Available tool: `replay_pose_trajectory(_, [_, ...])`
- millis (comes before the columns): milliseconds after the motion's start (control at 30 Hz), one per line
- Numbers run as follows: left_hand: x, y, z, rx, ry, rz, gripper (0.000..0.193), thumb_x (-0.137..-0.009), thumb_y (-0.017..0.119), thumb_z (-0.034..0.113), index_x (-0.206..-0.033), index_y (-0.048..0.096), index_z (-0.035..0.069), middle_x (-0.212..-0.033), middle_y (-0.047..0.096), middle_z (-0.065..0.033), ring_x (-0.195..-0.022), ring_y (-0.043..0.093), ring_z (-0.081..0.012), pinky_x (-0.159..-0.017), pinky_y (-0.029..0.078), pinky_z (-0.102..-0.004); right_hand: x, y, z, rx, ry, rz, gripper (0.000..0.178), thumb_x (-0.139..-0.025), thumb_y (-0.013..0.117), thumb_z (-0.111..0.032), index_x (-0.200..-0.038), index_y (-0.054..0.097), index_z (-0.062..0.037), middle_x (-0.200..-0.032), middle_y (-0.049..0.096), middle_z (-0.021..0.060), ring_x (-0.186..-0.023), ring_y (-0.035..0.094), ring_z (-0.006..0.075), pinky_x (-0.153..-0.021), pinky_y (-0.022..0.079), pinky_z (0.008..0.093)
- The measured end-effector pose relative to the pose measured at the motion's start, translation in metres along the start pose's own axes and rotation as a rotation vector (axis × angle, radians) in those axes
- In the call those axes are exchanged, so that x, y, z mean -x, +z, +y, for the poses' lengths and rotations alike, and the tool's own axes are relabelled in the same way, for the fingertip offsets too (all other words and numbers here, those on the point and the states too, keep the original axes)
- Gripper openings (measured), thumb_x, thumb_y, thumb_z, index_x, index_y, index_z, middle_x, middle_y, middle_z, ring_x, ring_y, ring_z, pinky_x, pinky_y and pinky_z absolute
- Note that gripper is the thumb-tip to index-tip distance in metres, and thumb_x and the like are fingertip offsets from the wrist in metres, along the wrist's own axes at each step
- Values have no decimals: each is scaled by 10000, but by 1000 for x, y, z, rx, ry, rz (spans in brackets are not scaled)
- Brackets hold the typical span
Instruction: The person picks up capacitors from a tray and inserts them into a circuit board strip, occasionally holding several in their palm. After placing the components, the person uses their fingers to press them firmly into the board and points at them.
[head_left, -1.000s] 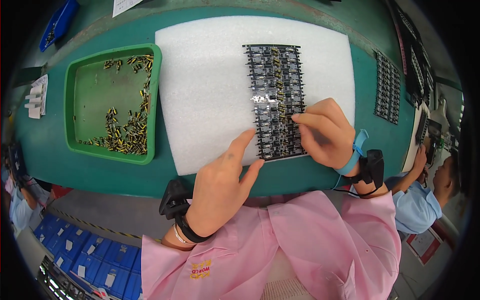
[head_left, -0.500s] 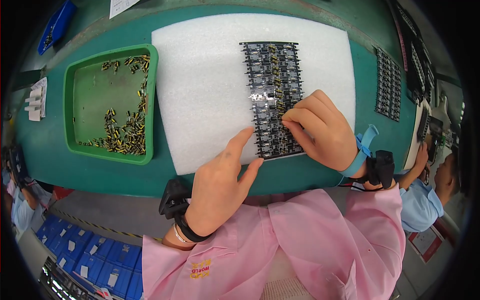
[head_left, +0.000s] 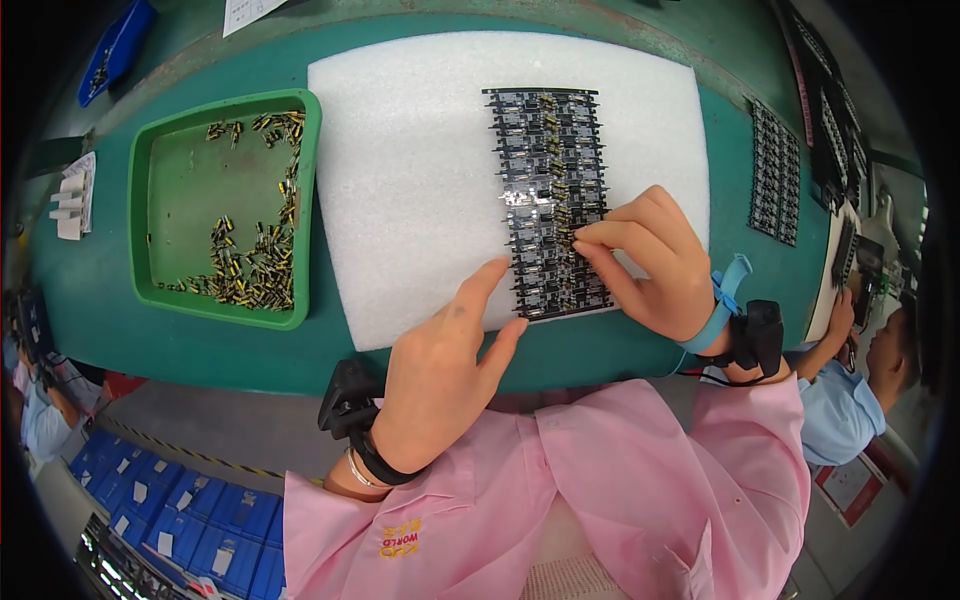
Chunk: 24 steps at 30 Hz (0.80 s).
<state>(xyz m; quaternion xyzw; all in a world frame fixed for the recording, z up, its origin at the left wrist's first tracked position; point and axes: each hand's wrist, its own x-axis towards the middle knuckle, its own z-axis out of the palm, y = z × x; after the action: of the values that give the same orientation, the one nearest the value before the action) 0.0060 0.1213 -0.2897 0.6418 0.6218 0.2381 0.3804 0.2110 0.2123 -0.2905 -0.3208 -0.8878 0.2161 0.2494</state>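
A panel of black circuit boards (head_left: pixel 520 150) lies on a white foam sheet (head_left: pixel 410 150). Down its middle runs a column of small black-and-yellow capacitors (head_left: pixel 558 185). My right hand (head_left: pixel 655 270) is over the panel's right edge, thumb and index finger pinched together near that column. Whatever sits between those fingertips is too small to make out. At the lower left of the panel, my left hand (head_left: pixel 440 370) has its index finger and thumb stretched apart; the index fingertip is at the panel's left edge and the hand holds nothing.
A green tray (head_left: pixel 220 311) with many loose capacitors (head_left: pixel 255 270) stands left of the foam. Another board panel (head_left: pixel 775 170) lies on the green table (head_left: pixel 740 210) to the right. A blue bin (head_left: pixel 115 50) is at the far left. A person in blue (head_left: pixel 845 415) works at the right.
My right hand has shifted slightly to the right and its pinched fingertips sit a little farther from the capacitor column. The left hand stays in place.
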Motion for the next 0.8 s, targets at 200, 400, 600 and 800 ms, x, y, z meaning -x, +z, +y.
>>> replay_pose_trajectory(200, [-5, 4, 3, 0, -15, -10, 511, -807, 704, 130, -1275, 506, 73, -593, 513, -91, -497, 533, -235, -487, 437, -363, 2, -3, 7, -17, -5, 6, 285, -665, 696, 75, -940, 669, 2, -797, 552, 99, -686, 502, 236, -588, 405, 310])
replay_pose_trajectory(400, [-12, 9, 5, 27, -17, 36, 535, -766, 744, 104, -1262, 542, 96, -552, 369, -33, -468, 385, -151, -462, 357, -294, 7, -1, 17, -8, -24, 16, 311, -648, 680, 75, -950, 672, 2, -795, 549, 90, -677, 491, 230, -585, 403, 306])
replay_pose_trajectory(600, [-17, 17, 8, 47, -17, 69, 538, -751, 759, 91, -1253, 564, 105, -538, 300, -4, -461, 316, -107, -452, 315, -257, 9, -5, 26, -51, -8, 61, 359, -652, 652, 77, -998, 676, -12, -796, 543, 83, -676, 477, 223, -577, 395, 297])
replay_pose_trajectory(800, [-25, 19, 13, 52, -11, 76, 538, -749, 759, 83, -1252, 568, 105, -541, 291, 2, -467, 307, -99, -454, 307, -249, 6, -12, 34, 2, -19, 51, 396, -656, 645, 74, -1037, 676, -30, -799, 543, 77, -670, 469, 215, -571, 389, 294])
